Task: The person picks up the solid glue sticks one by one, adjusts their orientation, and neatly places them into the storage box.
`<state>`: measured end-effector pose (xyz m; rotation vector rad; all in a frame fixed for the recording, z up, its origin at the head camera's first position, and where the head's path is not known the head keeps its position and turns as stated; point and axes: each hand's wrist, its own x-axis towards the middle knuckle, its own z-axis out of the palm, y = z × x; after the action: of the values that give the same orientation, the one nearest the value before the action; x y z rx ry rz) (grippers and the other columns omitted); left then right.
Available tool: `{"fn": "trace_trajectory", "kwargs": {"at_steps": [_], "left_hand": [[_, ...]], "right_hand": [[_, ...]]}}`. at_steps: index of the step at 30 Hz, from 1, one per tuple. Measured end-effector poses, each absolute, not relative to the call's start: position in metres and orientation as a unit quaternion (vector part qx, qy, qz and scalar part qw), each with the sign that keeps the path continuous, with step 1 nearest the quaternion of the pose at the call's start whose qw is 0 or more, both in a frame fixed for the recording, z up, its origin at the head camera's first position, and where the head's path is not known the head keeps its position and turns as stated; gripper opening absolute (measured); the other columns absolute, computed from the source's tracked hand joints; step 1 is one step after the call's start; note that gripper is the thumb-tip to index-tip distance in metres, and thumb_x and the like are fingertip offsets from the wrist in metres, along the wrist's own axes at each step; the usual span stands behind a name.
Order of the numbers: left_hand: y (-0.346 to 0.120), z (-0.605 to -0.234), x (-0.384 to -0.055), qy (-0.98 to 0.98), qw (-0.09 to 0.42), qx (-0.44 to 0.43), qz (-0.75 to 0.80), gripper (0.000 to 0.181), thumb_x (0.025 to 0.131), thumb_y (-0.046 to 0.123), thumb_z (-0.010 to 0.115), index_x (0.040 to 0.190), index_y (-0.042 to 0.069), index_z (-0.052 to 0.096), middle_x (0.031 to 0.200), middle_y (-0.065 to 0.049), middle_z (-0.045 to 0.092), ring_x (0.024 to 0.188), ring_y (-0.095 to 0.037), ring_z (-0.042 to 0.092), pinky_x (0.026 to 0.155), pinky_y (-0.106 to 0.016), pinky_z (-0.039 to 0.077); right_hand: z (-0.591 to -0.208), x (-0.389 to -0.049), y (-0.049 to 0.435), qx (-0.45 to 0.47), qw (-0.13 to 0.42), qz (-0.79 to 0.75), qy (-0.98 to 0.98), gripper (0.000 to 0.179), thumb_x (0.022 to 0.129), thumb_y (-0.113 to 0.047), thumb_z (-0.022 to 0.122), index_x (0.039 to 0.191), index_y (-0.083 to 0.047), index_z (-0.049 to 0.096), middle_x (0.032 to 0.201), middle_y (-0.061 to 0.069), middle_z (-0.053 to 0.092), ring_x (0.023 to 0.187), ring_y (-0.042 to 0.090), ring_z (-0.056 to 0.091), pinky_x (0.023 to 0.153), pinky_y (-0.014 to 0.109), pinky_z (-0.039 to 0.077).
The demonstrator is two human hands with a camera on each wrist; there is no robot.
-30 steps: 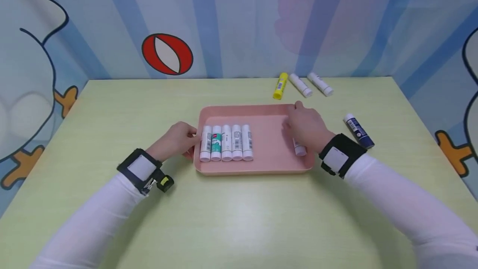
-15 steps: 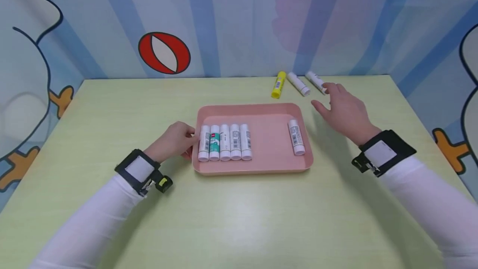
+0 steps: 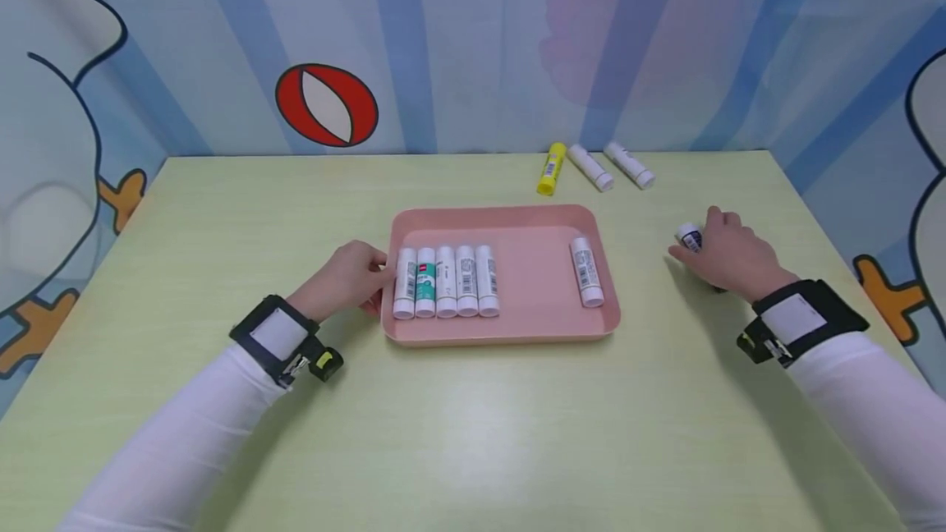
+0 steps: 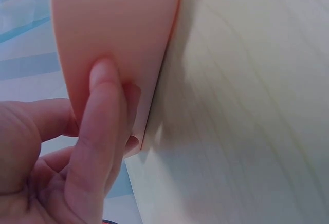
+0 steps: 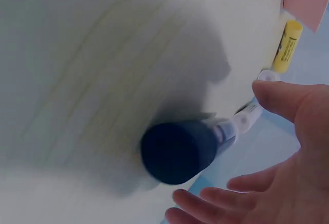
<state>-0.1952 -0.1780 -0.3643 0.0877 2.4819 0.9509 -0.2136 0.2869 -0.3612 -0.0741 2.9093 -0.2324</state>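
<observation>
My left hand (image 3: 346, 276) pinches the left rim of a pink tray (image 3: 534, 286). In the left wrist view, its fingers (image 4: 97, 126) lie against the tray's outer wall. Several white glue sticks (image 3: 447, 282), one with a green label (image 3: 425, 282), stand in a row at the tray's left. Another white glue stick (image 3: 587, 272) lies alone at the tray's right. My right hand (image 3: 735, 257) is over a navy glue stick with a white end (image 3: 690, 236), mostly covered in the head view. From the right wrist, the navy glue stick (image 5: 180, 149) sits between spread thumb and fingers, not gripped.
Behind the tray, a yellow glue stick (image 3: 551, 169) and two white glue sticks (image 3: 590, 167) (image 3: 630, 165) lie near the table's back edge. A patterned backdrop (image 3: 473, 48) rises right behind the pale table (image 3: 473, 433).
My right hand let go of the white glue stick in the tray's right side, moved right past the back sticks, then came down over the navy one. The left hand stayed on the rim.
</observation>
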Motion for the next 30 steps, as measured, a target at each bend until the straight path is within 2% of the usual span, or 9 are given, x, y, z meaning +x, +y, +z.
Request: {"fn": "trace_trajectory", "kwargs": {"at_steps": [3,6,10,14,23,30], "left_hand": [[-0.178,-0.363,-0.195,0.906,0.238,0.035,0.347,0.029,0.092,0.017,0.049,0.114,0.0,0.056,0.075,-0.009,0.061,0.061,-0.02,0.06,0.059,-0.029,0.049],[-0.178,-0.362,-0.195,0.907,0.237,0.033,0.347,0.028,0.092,0.017,0.049,0.113,0.0,0.057,0.075,-0.009,0.061,0.061,-0.02,0.06,0.059,-0.029,0.048],[-0.178,-0.362,-0.195,0.908,0.238,0.026,0.345,0.027,0.092,0.017,0.049,0.112,0.0,0.057,0.076,-0.009,0.061,0.061,-0.02,0.06,0.059,-0.029,0.048],[-0.177,-0.362,-0.194,0.907,0.239,0.023,0.345,0.027,0.092,0.016,0.049,0.112,0.0,0.057,0.077,-0.009,0.061,0.061,-0.02,0.06,0.059,-0.029,0.048],[-0.175,-0.36,-0.191,0.907,0.23,0.029,0.35,0.026,0.092,0.015,0.047,0.11,-0.001,0.057,0.077,-0.009,0.062,0.061,-0.019,0.06,0.058,-0.029,0.048],[-0.177,-0.364,-0.193,0.907,0.233,0.019,0.35,0.029,0.092,0.019,0.05,0.113,0.001,0.057,0.08,-0.009,0.062,0.064,-0.019,0.06,0.06,-0.029,0.048]], "right_hand": [[-0.363,-0.214,0.296,-0.026,0.134,-0.079,0.987,0.087,0.086,-0.055,0.046,0.119,0.022,0.022,0.103,0.038,0.032,0.073,0.035,0.048,0.057,0.042,0.042],[-0.362,-0.212,0.3,-0.034,0.148,-0.083,0.985,0.082,0.086,-0.053,0.048,0.113,0.022,0.028,0.098,0.036,0.034,0.068,0.031,0.047,0.055,0.039,0.041],[-0.36,-0.209,0.3,-0.04,0.15,-0.084,0.984,0.062,0.086,-0.046,0.051,0.096,0.014,0.042,0.085,0.027,0.042,0.063,0.026,0.046,0.052,0.036,0.039],[-0.36,-0.207,0.297,-0.039,0.151,-0.088,0.984,0.041,0.086,-0.038,0.053,0.082,0.003,0.045,0.068,0.012,0.046,0.057,0.022,0.045,0.05,0.034,0.037],[-0.363,-0.205,0.293,-0.051,0.141,-0.082,0.985,0.034,0.087,-0.03,0.052,0.083,0.003,0.045,0.069,0.011,0.048,0.056,0.022,0.045,0.05,0.034,0.037],[-0.362,-0.204,0.284,-0.057,0.111,-0.113,0.986,0.031,0.088,-0.031,0.049,0.084,-0.001,0.045,0.068,0.009,0.047,0.057,0.022,0.044,0.05,0.034,0.035]]}}
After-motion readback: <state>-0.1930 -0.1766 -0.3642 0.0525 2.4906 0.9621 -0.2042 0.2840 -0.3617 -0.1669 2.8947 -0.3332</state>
